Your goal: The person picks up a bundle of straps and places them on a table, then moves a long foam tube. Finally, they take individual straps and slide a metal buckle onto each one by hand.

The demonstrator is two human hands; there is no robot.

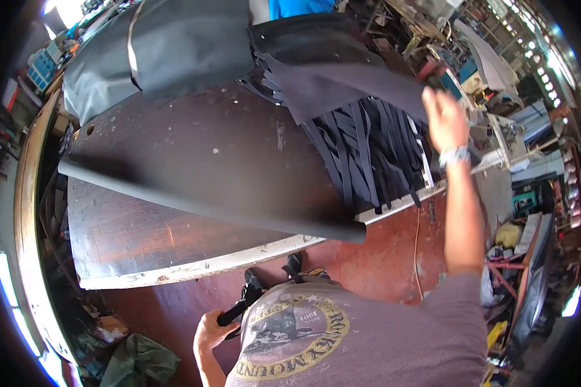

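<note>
Fingers of the right hand [447, 119] pinch the sheet [348, 80] edge above the table [174, 155]; left hand [211, 332] fingers curl round a tool [239, 308].

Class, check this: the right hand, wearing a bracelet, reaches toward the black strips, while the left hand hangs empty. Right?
Not quite. The head view shows the left hand holds a black tool at the waist, not empty. The right hand, with its bracelet, does reach toward the black strips.
</note>
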